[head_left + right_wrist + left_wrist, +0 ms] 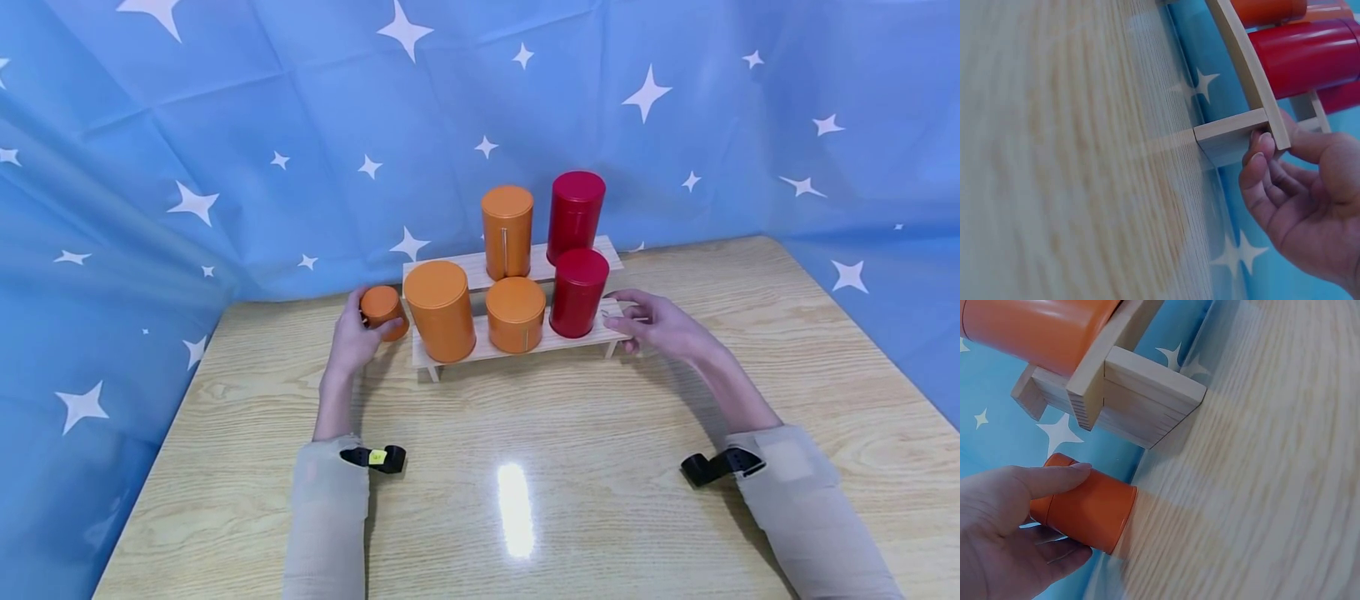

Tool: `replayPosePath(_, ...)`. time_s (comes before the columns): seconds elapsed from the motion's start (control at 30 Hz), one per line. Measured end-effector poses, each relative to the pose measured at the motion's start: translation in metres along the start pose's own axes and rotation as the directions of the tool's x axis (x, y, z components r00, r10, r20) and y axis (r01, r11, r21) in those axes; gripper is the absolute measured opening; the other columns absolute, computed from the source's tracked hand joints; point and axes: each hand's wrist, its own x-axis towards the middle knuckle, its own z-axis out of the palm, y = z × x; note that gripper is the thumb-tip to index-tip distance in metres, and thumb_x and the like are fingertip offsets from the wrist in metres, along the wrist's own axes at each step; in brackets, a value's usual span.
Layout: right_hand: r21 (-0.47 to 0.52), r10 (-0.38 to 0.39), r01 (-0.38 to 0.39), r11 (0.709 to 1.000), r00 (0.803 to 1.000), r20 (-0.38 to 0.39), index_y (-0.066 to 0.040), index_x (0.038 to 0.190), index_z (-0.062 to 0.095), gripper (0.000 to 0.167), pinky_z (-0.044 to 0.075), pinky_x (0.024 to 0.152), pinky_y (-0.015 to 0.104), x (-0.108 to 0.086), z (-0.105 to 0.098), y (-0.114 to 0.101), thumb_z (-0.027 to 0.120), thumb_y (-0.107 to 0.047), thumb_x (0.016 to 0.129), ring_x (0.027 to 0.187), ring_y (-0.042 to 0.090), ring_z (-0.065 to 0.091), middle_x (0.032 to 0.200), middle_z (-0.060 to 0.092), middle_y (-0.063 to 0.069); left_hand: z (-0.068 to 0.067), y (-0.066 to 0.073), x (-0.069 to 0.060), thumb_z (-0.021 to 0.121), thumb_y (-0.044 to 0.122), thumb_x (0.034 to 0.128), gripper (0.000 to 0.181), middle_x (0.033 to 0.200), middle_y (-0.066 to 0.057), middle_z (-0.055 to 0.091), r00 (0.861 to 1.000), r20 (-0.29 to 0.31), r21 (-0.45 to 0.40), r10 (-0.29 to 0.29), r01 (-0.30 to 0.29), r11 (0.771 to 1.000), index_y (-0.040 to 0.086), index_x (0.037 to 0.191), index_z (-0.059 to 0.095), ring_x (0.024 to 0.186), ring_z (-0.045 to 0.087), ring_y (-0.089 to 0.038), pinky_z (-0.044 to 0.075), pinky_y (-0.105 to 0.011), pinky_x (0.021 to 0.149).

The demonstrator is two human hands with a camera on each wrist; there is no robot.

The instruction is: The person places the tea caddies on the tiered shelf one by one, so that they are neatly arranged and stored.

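Observation:
In the head view my left hand (356, 337) holds a small orange canister (381, 305) at the left end of a two-tier wooden shelf (480, 348). The left wrist view has the thumb on one side of that canister (1088, 509) and fingers on the other, its base at the tabletop. My right hand (660, 323) grips the right end of the lower tier; in the right wrist view the thumb lies above the board (1260, 94) and curled fingers below. A tall orange canister (440, 312), a short orange one (516, 315) and a red one (579, 293) stand on the lower tier.
On the upper tier are another orange canister (507, 233) and a taller red one (576, 217). Behind the wooden table (247, 467) hangs a blue cloth (315, 125) with white stars. A black wrist camera (386, 458) sits on the left sleeve, another (705, 469) on the right.

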Motion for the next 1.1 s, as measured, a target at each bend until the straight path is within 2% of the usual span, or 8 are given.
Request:
replayPosePath(0.3, -0.008, -0.002, 0.002, 1.000, 1.000, -0.002, 0.000, 0.152, 0.031, 0.067, 0.057, 0.072, 0.034, 0.001, 0.000, 0.000, 0.065, -0.025, 0.100, 0.075, 0.030, 0.065, 0.097, 0.059, 0.017, 0.000, 0.000, -0.001, 0.074, 0.008, 0.0919, 0.075, 0.149, -0.023, 0.042, 1.000, -0.012, 0.008, -0.026, 0.026, 1.000, -0.001, 0.152, 0.030, 0.135, 0.044, -0.038, 0.038, -0.048, 0.112)
replayPosePath(0.47, -0.006, -0.001, 0.001, 1.000, 1.000, -0.002, 0.001, 0.153, 0.030, 0.067, 0.057, 0.072, 0.033, 0.000, 0.000, -0.001, 0.064, -0.023, 0.101, 0.075, 0.030, 0.065, 0.100, 0.059, 0.017, 0.000, 0.000, -0.001, 0.077, 0.009, 0.0903, 0.072, 0.146, -0.023, 0.045, 0.999, -0.042, 0.024, -0.023, 0.024, 0.999, -0.003, 0.149, 0.035, 0.132, 0.047, -0.038, 0.040, -0.048, 0.110)
replayPosePath(0.67, 0.006, 0.008, -0.008, 1.000, 1.000, -0.002, 0.001, 0.153, 0.029, 0.066, 0.057, 0.071, 0.035, 0.000, 0.000, -0.001, 0.064, -0.020, 0.101, 0.075, 0.031, 0.064, 0.098, 0.058, 0.017, -0.001, 0.005, -0.001, 0.078, 0.005, 0.0879, 0.071, 0.142, -0.022, 0.048, 0.996, -0.087, -0.046, -0.022, 0.018, 0.999, -0.002, 0.147, 0.039, 0.131, 0.049, -0.036, 0.042, -0.046, 0.109)
replayPosePath(0.9, -0.001, 0.005, -0.005, 1.000, 1.000, -0.004, 0.001, 0.153, 0.029, 0.066, 0.057, 0.071, 0.034, 0.002, -0.001, 0.001, 0.064, -0.021, 0.101, 0.074, 0.028, 0.064, 0.094, 0.056, 0.015, -0.005, 0.012, -0.003, 0.079, 0.009, 0.0881, 0.073, 0.143, -0.019, 0.049, 0.991, -0.134, -0.094, 0.008, -0.021, 0.995, -0.001, 0.148, 0.039, 0.129, 0.050, -0.033, 0.042, -0.044, 0.109)
replayPosePath(1.1, 0.005, -0.005, 0.005, 1.000, 1.000, -0.006, 0.002, 0.152, 0.031, 0.066, 0.057, 0.069, 0.034, 0.001, 0.000, 0.001, 0.065, -0.022, 0.100, 0.073, 0.027, 0.064, 0.094, 0.056, 0.015, -0.010, 0.026, -0.008, 0.080, 0.008, 0.0868, 0.073, 0.139, -0.017, 0.052, 0.983, -0.180, -0.169, 0.040, -0.071, 0.983, 0.000, 0.148, 0.041, 0.125, 0.053, -0.030, 0.044, -0.039, 0.107)
